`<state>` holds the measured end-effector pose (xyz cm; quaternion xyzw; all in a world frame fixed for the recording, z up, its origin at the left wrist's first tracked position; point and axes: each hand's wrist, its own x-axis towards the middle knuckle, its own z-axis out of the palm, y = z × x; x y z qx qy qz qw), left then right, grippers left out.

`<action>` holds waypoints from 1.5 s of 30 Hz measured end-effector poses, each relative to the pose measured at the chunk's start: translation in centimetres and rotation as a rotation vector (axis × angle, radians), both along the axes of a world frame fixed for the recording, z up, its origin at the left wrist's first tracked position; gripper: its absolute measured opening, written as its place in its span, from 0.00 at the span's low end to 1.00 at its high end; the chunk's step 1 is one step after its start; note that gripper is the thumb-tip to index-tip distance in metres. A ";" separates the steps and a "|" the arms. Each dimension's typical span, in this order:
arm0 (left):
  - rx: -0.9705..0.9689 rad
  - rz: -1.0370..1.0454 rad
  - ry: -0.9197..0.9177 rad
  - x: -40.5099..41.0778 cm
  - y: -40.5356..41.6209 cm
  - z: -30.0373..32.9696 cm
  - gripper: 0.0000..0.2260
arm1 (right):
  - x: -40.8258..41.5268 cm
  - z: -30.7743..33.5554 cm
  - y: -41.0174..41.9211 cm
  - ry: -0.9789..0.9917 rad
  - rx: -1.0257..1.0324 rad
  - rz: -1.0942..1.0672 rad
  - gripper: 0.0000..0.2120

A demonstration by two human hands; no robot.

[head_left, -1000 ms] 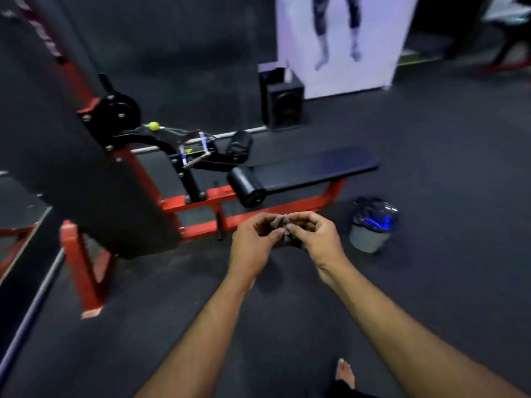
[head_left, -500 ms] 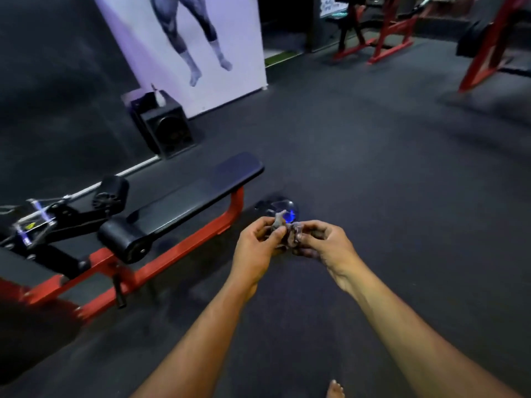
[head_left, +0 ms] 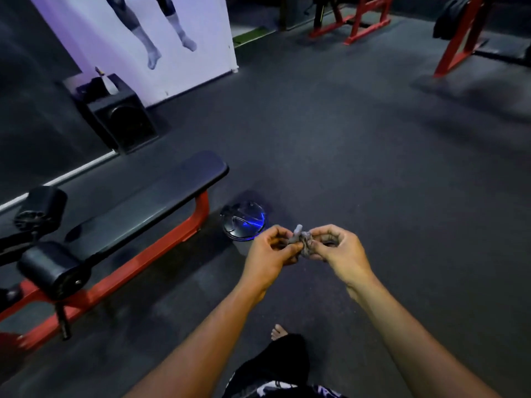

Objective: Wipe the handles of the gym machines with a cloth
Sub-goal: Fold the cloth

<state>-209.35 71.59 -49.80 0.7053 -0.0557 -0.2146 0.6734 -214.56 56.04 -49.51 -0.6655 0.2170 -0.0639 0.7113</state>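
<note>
A small crumpled grey cloth is bunched between both hands in front of me, low in the middle of the view. My left hand pinches its left side and my right hand pinches its right side, fingers curled around it. The red-framed machine with its black bench pad and black roller pads lies at the left, apart from my hands. None of its handles shows in the view.
A lidded bucket with a blue glint stands on the floor just beyond my left hand. A black speaker box sits by a white poster. Red machine frames stand far back. Dark rubber floor stretches to the right. My bare foot shows below.
The view has swung right, shifting the machine to the left edge and bringing far red frames into sight. Both hands still hold the cloth, now slightly further apart.
</note>
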 end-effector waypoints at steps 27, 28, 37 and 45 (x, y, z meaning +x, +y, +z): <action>-0.049 0.599 0.330 30.3 -10.9 -7.9 0.13 | 40.7 -7.9 -12.0 0.195 -0.190 0.736 0.13; -0.057 0.638 0.347 31.2 -11.4 -8.1 0.14 | 42.1 -8.2 -12.3 0.215 -0.189 0.778 0.13; -0.088 0.785 0.430 36.0 -12.1 -10.4 0.09 | 48.7 -10.2 -12.2 0.344 -0.128 0.951 0.19; -0.135 0.865 0.513 40.4 -12.3 -16.2 0.09 | 54.8 -15.5 -10.4 0.448 -0.175 0.935 0.12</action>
